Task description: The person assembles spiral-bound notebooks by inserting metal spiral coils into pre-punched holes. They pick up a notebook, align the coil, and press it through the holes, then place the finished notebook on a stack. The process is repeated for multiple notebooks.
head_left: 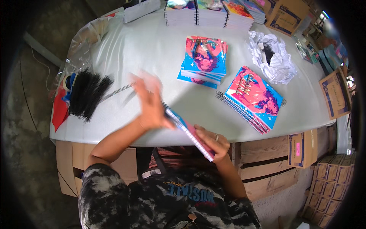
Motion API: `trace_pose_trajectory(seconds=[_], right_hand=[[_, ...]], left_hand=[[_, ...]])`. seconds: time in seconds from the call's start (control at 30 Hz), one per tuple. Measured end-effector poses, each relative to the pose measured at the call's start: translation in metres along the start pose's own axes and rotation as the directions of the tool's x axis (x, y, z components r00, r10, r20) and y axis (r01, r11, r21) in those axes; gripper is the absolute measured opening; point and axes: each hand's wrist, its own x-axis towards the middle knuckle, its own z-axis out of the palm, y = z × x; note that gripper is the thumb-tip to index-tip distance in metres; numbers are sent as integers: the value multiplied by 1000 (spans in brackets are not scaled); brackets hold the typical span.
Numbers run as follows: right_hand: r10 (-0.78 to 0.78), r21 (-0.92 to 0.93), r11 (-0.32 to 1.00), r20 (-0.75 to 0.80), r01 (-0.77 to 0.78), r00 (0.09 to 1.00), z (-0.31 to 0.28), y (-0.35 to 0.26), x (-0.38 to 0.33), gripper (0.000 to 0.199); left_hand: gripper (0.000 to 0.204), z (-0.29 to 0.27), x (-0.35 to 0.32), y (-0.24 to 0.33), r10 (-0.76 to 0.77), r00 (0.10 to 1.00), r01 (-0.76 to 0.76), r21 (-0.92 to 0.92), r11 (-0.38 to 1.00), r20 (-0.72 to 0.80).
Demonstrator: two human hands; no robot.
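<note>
My right hand [213,142], a ring on one finger, grips a thin notebook [190,138] by its lower end, at the table's near edge. The notebook is tilted with its white page edge toward me, and a dark coil shows at its upper end. Beside that end is my left hand [150,105], raised, its fingers smeared by motion. A loose black spiral coil [119,91] stretches from the coil pile [87,95] toward the left hand; whether the hand touches it I cannot tell.
Pink-and-blue notebooks lie in a loose stack [204,57] mid-table and a spiral-bound stack [253,97] at right. Crumpled white paper [280,63] holds black coils. Thick bound books [211,15] stand at the back. Cardboard boxes [335,93] line the right; a tape dispenser [68,86] sits left.
</note>
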Motion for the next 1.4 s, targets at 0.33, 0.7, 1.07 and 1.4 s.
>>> trace_pose_trajectory(seconds=[0.33,0.7,1.07,1.4], right_hand=[[45,16,999,-55,-44,998,-3,-2,1,34],[-12,-11,1000,-88,11,996,-4,3,2,34],[388,200,903,6,-381,922,-6,-14,0,29],[204,100,975,-46,-199,978,1,-18,7,35]], left_hand=[[117,15,-33,30,86,988,-44,-298,954,129],[111,18,-37,49,221,975,-221,-256,941,-33],[65,-14,42,47,28,992,-45,-146,988,-121],[79,6,92,35,-59,861,-97,-276,956,-506]])
